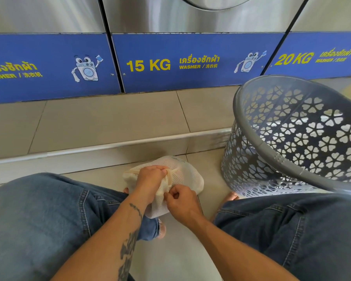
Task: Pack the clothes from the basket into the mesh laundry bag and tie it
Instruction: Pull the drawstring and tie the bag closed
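A cream mesh laundry bag (185, 173) lies bulging on the tiled floor between my knees. My left hand (150, 177) is clenched around its bunched neck from above. My right hand (183, 201) pinches the mesh or a cord just below that, at the bag's near end; I cannot tell which. The grey plastic basket (249, 106) with clover-shaped holes stands tilted on the floor to the right of the bag. No clothes show inside it from this angle.
Steel washers with blue "15 KG" and "20 KG" panels (190, 63) line the back, on a tiled step (109, 120) with a metal edge. My jeans-clad legs (39, 209) flank the bag; bare toes (231, 196) show by the basket.
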